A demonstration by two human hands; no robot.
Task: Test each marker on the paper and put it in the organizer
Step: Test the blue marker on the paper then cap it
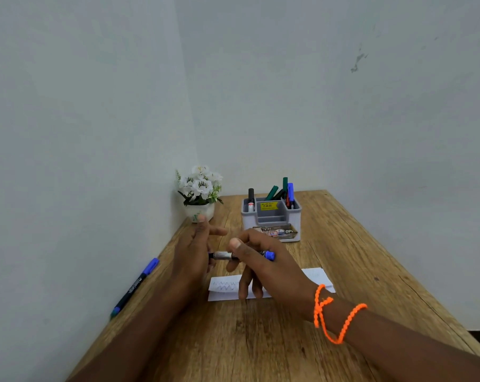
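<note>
Six-ish markers [284, 192] in organizer [271, 219]

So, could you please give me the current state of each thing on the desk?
Blue-ended marker in hand: horizontal above the paper, gripped by right hand.
Left hand: open, at the marker's tip end.
Blue-capped marker on the desk: capped, lying at the left edge.
White paper: flat, scribbled on.
Grey plastic organizer: upright, holding several markers.

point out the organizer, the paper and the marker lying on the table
organizer [271, 235]: head view, front wall
paper [222, 296]: head view, bare left part
marker lying on the table [135, 287]: head view, middle of barrel
</note>
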